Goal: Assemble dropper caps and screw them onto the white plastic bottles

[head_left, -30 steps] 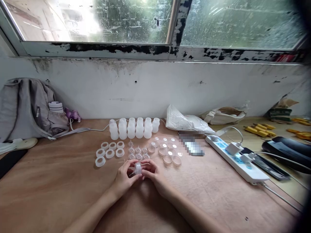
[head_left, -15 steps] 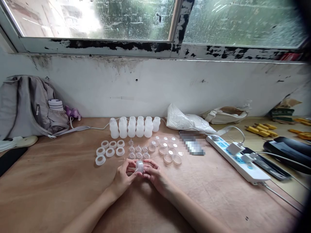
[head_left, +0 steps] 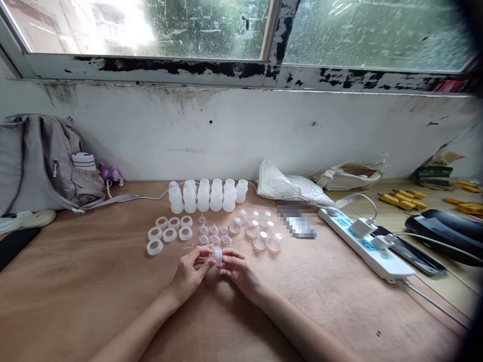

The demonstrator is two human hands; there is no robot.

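Note:
Between my two hands, just above the table, is a translucent bottle collar ring point(head_left: 216, 256), turned on its side. My left hand point(head_left: 194, 269) grips it from the left with thumb and fingers. From the right, the fingertips of my right hand point(head_left: 238, 271) press on its other side; whether a nipple sits inside is too small to tell. Just beyond my hands lie several clear bottle nipples point(head_left: 214, 230). White collar rings point(head_left: 169, 235) are laid out to their left, and clear round caps point(head_left: 259, 244) to their right. Frosted baby bottles point(head_left: 203, 200) stand in rows behind.
A white power strip point(head_left: 368, 246) with plugged-in chargers and cables runs along the right. White plastic packaging point(head_left: 279, 182) lies near the wall. At the left are a grey backpack point(head_left: 41, 161) and a black flat object point(head_left: 17, 246). Yellow items point(head_left: 403, 198) lie far right.
The collar ring has turned slightly between my hands, and my left fingers have shifted on it. The whole view has moved a little; the laid-out parts stay in place.

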